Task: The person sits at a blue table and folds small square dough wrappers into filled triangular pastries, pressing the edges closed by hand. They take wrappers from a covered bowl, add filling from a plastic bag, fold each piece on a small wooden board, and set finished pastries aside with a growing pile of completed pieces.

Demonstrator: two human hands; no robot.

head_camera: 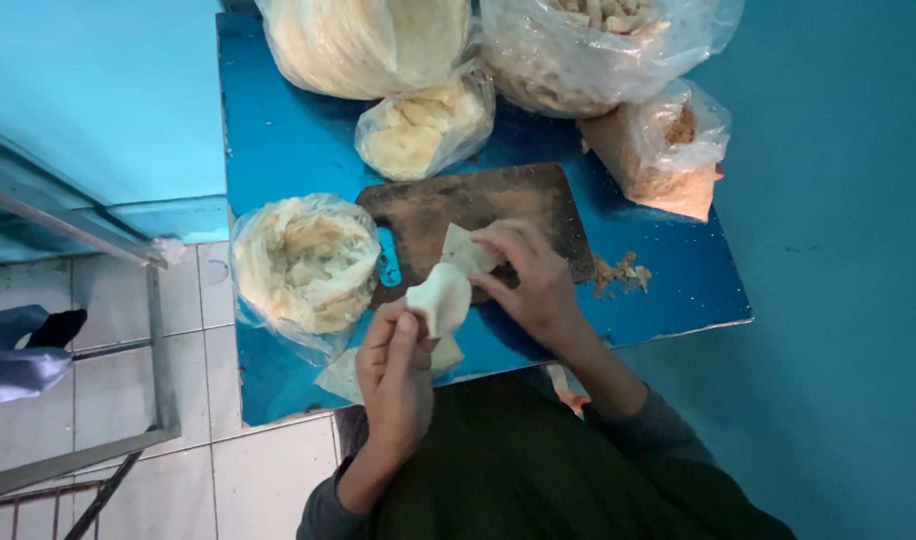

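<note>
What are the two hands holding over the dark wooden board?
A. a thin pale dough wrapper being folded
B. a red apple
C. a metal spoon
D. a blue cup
A: the left hand and the right hand both pinch a thin pale dough wrapper, partly folded, just above the dark wooden cutting board on the blue table.

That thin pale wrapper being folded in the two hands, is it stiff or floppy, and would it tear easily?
Probably floppy: the dough wrapper curves and folds between the left hand and right hand instead of holding flat. It looks thin, so likely light and easy to tear if pulled. Its flap lies limp over the wooden cutting board, which suggests it would sag when lifted by one edge.
</note>
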